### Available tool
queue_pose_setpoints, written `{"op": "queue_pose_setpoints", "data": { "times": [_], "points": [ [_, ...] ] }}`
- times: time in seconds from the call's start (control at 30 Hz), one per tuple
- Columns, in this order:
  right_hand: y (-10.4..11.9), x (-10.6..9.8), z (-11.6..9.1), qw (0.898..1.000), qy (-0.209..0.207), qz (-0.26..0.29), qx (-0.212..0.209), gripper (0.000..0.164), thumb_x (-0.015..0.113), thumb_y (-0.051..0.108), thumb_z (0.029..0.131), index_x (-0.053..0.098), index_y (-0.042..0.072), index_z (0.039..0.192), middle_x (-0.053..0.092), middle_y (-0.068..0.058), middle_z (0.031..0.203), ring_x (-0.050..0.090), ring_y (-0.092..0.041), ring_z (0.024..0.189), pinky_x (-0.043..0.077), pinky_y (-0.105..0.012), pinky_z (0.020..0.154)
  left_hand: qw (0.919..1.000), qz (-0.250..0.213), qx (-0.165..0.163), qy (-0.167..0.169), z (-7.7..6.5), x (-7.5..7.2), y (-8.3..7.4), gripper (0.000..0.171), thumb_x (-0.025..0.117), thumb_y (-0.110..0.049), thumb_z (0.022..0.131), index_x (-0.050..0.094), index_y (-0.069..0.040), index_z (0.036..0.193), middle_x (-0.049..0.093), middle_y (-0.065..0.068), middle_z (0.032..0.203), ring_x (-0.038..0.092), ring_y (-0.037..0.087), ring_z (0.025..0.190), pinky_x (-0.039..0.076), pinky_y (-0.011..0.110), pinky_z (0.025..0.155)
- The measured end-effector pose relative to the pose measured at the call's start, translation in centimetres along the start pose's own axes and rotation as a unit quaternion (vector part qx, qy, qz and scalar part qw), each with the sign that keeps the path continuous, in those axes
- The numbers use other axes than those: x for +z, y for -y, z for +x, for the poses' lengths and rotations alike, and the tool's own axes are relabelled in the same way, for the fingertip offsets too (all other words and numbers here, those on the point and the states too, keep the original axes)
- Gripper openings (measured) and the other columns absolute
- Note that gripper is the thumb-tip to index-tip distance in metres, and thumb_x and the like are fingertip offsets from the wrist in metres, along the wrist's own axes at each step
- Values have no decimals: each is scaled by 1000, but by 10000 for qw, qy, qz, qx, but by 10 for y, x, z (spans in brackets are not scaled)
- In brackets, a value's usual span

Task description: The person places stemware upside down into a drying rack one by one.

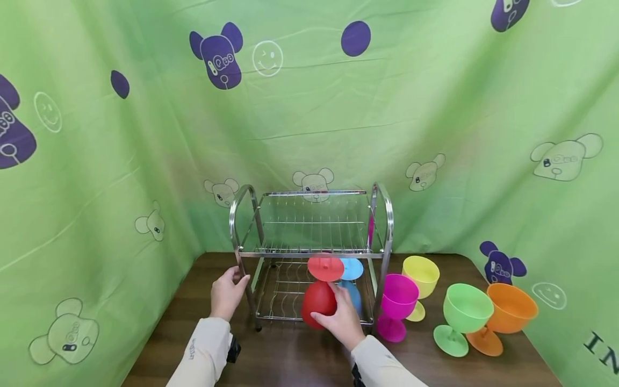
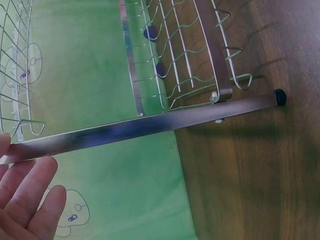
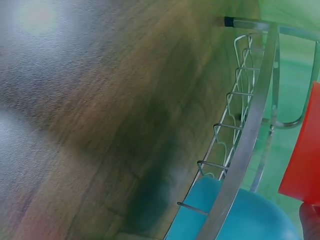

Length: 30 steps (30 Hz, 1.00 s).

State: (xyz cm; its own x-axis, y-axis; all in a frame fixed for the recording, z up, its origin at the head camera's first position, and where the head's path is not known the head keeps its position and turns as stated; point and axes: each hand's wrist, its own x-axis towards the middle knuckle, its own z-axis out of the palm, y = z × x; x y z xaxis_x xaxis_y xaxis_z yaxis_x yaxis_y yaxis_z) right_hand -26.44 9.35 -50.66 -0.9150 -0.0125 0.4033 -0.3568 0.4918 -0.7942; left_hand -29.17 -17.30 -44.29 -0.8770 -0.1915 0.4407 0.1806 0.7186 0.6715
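A two-tier metal dish rack (image 1: 309, 254) stands on the table. My left hand (image 1: 227, 293) holds its left front post, thumb on one side and fingers on the other; the left wrist view shows that post (image 2: 150, 125) beside the fingers (image 2: 32, 187). Upside down, a red plastic goblet (image 1: 318, 302) is gripped round its bowl by my right hand (image 1: 344, 317), at the front of the lower tier. Behind it a blue goblet (image 1: 352, 294) sits inverted on the lower tier, partly hidden; its bowl (image 3: 255, 217) shows in the right wrist view.
Right of the rack, a magenta goblet (image 1: 400, 296), a yellow goblet (image 1: 420, 275), a light green goblet (image 1: 467, 309) and an orange goblet (image 1: 511, 309) stand upright on the brown table (image 1: 280, 360). A green printed cloth (image 1: 309, 123) hangs behind and at both sides.
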Motion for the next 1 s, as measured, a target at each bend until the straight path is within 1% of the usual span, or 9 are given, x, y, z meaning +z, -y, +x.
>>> {"op": "queue_pose_setpoints", "data": {
  "times": [0.1,0.2,0.33,0.47,0.6,0.7,0.87,1.0],
  "points": [
    [1,2,4,9999,-34,93,120,79,83,19,67,48,2,135,49,-20,119,51,-39,107,53,-51,75,9999,59,72,47,0,0,-2,24,71,-9,84,66,5,102,71,17,87,67,38,84,49,50,72],
    [1,4,7,9999,-71,41,121,78,84,19,67,48,2,134,49,-19,117,51,-39,106,53,-51,76,9999,159,-5,68,0,1,-2,25,71,-12,84,66,3,104,72,16,88,67,37,83,49,48,69],
    [1,8,9,9999,-53,-75,63,77,85,19,66,49,3,132,50,-18,117,52,-39,106,53,-52,75,9994,141,-298,65,-2,5,-2,28,70,-17,86,67,1,106,72,14,91,67,35,85,49,46,68],
    [-1,11,11,9998,-5,-173,44,76,85,17,67,48,3,131,49,-19,119,51,-40,107,53,-52,75,9984,-32,-567,-52,-3,9,-2,27,71,-19,85,69,-1,105,72,12,92,67,34,86,49,46,68],
    [-2,12,13,9995,-19,-304,68,74,85,15,66,49,2,129,50,-20,118,51,-40,107,53,-53,75,9953,-219,-940,-79,-4,12,-3,27,71,-21,84,70,-3,105,73,10,92,67,32,86,48,42,65],
    [-3,13,14,9992,-45,-391,68,75,86,13,64,49,1,128,50,-20,117,51,-40,106,53,-53,74,9927,-276,-1174,-62,-5,12,-2,27,71,-23,84,71,-4,104,73,9,90,67,31,84,47,40,62],
    [-4,16,17,9988,-61,-488,-27,75,87,12,63,50,2,127,52,-19,116,52,-39,105,54,-51,73,9918,-124,-1276,-14,-4,8,-1,28,71,-25,84,72,-5,103,73,8,89,67,32,84,47,41,62],
    [-6,20,16,9987,-2,-510,53,75,87,12,63,50,4,127,53,-18,117,52,-38,106,54,-51,73,9907,32,-1358,103,-6,6,-1,28,71,-26,84,73,-5,103,73,7,89,67,32,85,47,40,61]
  ]
}}
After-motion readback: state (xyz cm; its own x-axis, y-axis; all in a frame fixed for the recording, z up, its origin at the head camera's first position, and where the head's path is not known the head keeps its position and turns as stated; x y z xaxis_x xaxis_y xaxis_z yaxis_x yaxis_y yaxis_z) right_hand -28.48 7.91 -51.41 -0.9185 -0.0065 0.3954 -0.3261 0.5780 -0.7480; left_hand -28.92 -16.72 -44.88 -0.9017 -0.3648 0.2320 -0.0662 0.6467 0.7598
